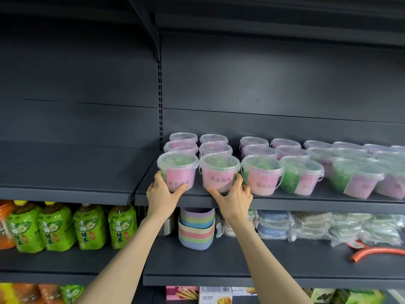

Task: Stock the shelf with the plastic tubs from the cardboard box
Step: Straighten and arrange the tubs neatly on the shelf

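Several clear plastic tubs with pink labels and green contents stand in rows on the dark upper shelf [285,199]. My left hand [161,195] grips the base of the front-left tub [178,170], thumb under its label. My right hand [234,198] grips the neighbouring tub [219,172] from below, fingers round both sides. Both tubs stand upright at the shelf's front edge. The cardboard box is out of view.
The upper shelf's left section [65,183] is bare. Below it stand green tea bottles [87,227], a stack of pastel bowls [196,227], wrapped packs [317,224] and an orange hose [372,252]. Boxed snacks [214,295] fill the lowest shelf.
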`<state>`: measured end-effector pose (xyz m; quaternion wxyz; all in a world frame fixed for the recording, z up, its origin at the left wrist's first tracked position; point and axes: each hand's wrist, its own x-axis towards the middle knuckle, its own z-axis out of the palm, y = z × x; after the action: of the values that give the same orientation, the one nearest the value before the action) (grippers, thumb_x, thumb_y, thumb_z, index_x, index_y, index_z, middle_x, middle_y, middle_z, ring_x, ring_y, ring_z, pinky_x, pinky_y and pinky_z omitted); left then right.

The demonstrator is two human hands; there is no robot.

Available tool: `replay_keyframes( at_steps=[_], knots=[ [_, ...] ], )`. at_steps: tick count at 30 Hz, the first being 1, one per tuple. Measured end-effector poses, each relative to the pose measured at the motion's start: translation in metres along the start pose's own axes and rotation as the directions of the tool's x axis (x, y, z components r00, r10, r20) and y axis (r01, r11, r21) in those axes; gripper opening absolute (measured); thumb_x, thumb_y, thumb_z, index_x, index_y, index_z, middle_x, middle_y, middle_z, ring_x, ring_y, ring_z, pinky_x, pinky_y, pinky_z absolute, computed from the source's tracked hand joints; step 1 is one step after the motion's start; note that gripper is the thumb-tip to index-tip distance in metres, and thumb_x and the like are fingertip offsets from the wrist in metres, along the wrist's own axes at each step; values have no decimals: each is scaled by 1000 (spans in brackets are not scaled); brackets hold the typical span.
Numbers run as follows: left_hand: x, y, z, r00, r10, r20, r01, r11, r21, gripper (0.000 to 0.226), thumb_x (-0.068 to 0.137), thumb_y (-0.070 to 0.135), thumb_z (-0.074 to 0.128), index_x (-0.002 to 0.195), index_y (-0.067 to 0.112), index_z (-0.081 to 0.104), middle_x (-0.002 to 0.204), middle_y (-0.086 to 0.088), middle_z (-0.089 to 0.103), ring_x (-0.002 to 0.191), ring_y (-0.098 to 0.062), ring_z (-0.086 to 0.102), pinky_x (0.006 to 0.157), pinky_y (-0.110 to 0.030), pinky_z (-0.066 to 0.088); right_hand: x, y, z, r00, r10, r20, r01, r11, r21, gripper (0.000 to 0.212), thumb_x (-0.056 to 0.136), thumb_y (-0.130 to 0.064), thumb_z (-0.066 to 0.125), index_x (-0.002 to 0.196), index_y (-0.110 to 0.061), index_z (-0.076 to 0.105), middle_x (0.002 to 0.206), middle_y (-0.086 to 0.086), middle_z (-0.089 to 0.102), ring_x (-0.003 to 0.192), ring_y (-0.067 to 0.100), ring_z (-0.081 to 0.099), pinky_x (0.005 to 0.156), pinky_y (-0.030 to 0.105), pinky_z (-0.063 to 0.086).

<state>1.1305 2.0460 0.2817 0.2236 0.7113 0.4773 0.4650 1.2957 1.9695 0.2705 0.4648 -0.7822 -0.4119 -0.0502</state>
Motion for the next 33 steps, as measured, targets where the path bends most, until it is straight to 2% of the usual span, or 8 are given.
replay_keyframes(
  at_steps=[9,21,23,27,29,33],
  knots=[
    [-2,2,2,999,18,-32,-17,999,30,78,75,41,74,129,0,35,120,-13,57,111,-33,53,105,-52,31,1,1,-2,1000,4,28,-3,1000,-8,95,75,-59,67,141,-6,25,134,12,50,126,31,33,105,41,22],
    [-1,-2,2,1000,8,-12,-8,1000,0,74,72,44,75,119,1,39,116,-13,56,109,-35,52,99,-51,39,0,1,-3,999,10,53,-7,998,-64,88,77,-64,62,133,-4,32,130,14,52,124,31,34,103,41,26],
    [-1,-1,0,1000,-13,13,13,1000,-20,83,69,46,77,126,2,35,121,-12,54,114,-36,50,99,-51,39,0,0,-4,998,11,61,-7,998,-66,87,77,-64,62,133,-4,32,131,13,52,124,31,34,104,41,25],
    [6,4,-2,998,-51,24,52,997,-57,119,60,50,81,147,14,7,149,-10,34,131,-34,38,106,-52,33,-1,-2,-6,998,10,66,-7,999,-54,93,77,-62,64,139,-4,27,136,12,48,128,31,32,106,41,23],
    [10,8,-1,999,-45,23,46,997,-58,121,61,46,81,148,16,3,151,-8,31,132,-33,38,106,-53,32,0,-2,-7,998,11,69,-8,999,-39,95,77,-60,65,142,-5,24,138,12,47,128,30,31,107,40,22],
    [7,5,-1,994,-98,-55,89,986,-141,119,57,39,85,147,21,9,150,-5,33,131,-31,40,103,-49,37,1,0,-9,997,10,71,-11,1000,19,90,76,-56,69,139,-6,29,135,12,49,127,30,31,106,40,23]
  ],
)
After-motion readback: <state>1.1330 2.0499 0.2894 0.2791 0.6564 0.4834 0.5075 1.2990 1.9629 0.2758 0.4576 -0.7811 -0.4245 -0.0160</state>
